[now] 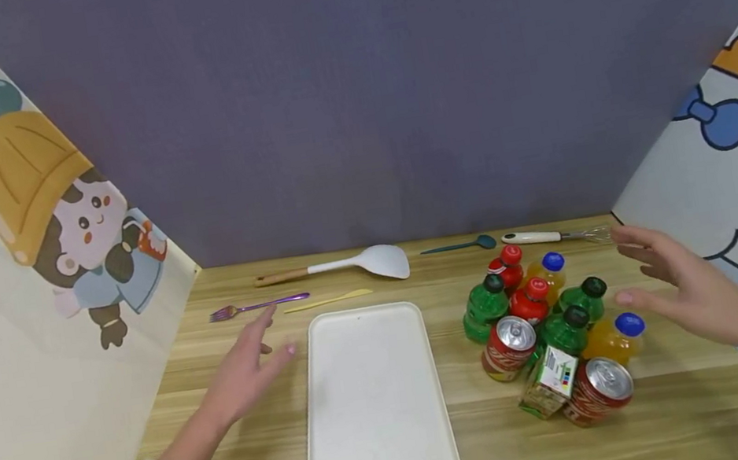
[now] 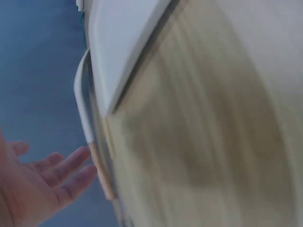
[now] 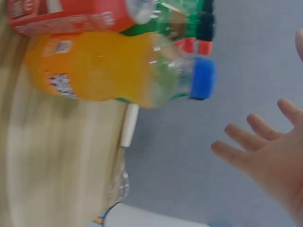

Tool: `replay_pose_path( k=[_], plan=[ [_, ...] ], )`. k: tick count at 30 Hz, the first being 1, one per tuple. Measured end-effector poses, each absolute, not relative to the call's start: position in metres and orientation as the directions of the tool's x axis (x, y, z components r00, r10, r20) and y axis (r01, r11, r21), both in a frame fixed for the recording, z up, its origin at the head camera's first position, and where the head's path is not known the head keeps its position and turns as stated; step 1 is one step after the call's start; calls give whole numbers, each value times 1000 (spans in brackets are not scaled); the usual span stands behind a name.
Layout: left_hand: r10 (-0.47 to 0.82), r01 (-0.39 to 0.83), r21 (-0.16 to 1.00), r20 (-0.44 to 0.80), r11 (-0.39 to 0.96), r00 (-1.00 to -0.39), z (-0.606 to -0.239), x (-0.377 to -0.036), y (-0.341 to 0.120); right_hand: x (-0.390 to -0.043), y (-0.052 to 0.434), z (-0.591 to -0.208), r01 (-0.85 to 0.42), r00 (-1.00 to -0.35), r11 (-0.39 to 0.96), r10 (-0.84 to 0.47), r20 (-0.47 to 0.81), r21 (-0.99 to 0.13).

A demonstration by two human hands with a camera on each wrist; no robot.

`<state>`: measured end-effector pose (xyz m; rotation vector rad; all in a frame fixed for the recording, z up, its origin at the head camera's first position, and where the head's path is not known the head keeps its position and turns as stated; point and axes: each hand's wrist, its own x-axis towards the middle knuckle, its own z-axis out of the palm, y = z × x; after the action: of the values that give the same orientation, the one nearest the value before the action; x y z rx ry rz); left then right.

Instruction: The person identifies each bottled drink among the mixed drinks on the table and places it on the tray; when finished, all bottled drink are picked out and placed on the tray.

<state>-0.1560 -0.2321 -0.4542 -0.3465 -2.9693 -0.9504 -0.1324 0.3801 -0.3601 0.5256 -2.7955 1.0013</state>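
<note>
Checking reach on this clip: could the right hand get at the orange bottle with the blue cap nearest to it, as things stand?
Probably yes. The right hand hovers open just beside the orange bottle with the blue cap, which sits on the outer right edge of the drinks cluster, with nothing between them.

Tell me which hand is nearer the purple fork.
Left. The left hand hovers open just in front of the purple fork, fingers nearly reaching it. The right hand is far across the table, beyond the tray and the bottles.
</note>
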Motion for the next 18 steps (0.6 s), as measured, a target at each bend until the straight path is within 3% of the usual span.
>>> replay_pose_path(
  k=[9,18],
  plan=[
    [156,46,729,-85,683,-984,-481,-151,-228,-119,401,-391,-344,-937,653,-285,201,-675],
    [114,-72,826,-162,559,-980,-499,-151,-223,-106,407,-414,-329,-937,600,-301,175,-729]
  ],
)
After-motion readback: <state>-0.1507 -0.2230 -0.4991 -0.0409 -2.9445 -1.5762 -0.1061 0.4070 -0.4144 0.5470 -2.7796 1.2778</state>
